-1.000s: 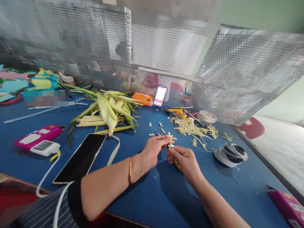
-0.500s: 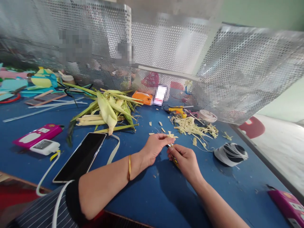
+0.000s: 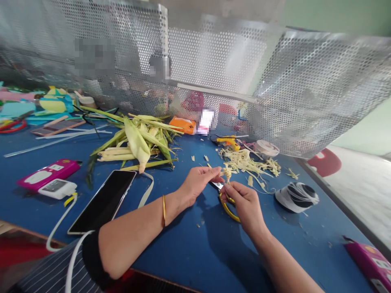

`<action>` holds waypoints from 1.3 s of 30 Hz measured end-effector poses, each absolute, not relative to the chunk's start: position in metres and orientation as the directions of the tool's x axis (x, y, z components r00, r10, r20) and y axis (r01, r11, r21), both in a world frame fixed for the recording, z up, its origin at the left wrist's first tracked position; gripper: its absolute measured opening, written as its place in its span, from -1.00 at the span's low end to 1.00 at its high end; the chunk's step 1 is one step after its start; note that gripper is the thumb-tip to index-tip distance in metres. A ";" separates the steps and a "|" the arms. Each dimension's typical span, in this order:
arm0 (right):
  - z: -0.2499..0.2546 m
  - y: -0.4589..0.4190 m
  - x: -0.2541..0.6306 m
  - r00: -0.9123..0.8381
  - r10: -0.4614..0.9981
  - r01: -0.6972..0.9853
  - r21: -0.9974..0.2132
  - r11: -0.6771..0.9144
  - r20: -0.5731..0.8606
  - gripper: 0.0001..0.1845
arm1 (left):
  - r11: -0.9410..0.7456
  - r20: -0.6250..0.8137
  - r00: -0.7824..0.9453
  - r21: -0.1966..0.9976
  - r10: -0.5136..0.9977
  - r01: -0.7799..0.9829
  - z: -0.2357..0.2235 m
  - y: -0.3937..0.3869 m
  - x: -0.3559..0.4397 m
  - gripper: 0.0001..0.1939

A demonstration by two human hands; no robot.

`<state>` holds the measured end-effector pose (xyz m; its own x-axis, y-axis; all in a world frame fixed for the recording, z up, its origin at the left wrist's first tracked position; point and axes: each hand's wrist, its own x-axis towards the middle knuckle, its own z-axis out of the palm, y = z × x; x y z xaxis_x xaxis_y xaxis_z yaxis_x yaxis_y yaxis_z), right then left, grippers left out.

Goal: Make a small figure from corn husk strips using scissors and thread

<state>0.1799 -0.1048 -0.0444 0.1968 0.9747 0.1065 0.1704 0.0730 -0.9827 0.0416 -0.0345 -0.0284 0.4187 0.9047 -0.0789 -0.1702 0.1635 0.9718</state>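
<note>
A small knotted piece of pale corn husk (image 3: 227,172) is between my hands, above the table. My left hand (image 3: 198,184) is closed in a pinch at the piece's left side, with thumb and forefinger pressed together. From below, my right hand (image 3: 246,201) grips the lower end of the husk piece between thumb and finger. The same hand keeps a pair of yellow-handled scissors (image 3: 229,211). Their metal blades point up and left beneath my left fingers, and one handle loop hangs under my right palm. Part of the scissors is hidden behind the right fingers.
Corn husks (image 3: 137,142) are heaped at left centre. Shredded husk strips (image 3: 242,160) lie beyond my hands by a yellow glue gun (image 3: 229,142). A string spool (image 3: 296,198) stands to the right, a phone (image 3: 104,201) lies left. A perforated metal screen (image 3: 214,61) rises behind.
The scissors have swung down and away from the husk piece, showing more handle and blade. The piece has turned upright and shifted slightly right, and my right hand now grips its lower end.
</note>
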 end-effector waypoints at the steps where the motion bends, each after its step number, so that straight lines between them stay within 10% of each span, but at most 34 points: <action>1: -0.044 -0.105 0.181 0.201 0.974 0.162 -0.984 0.073 0.106 -0.64 | 0.156 -0.076 0.410 0.974 0.909 -0.165 -0.028 -0.035 0.042 -0.62; 16: -0.038 -0.105 0.176 0.155 0.988 0.025 -1.000 0.015 0.019 -0.64 | -0.317 0.256 0.328 0.937 0.909 0.149 -0.029 -0.030 0.037 -0.89; 24: -0.038 -0.104 0.175 0.186 0.982 0.031 -0.999 0.016 0.021 -0.59 | 0.044 0.022 0.347 0.983 0.938 -0.181 -0.028 -0.036 0.042 -0.70; 39: -0.042 -0.105 0.176 0.161 0.986 0.110 -0.993 0.033 0.051 -0.60 | 0.002 0.042 0.364 0.993 0.930 -0.119 -0.029 -0.033 0.040 -0.85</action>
<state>0.1757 -0.1046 -0.0420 0.1613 0.9856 0.0511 0.1103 0.0335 -0.9933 0.0402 -0.0328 -0.0286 0.3640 0.9305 0.0416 -0.1189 0.0021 0.9929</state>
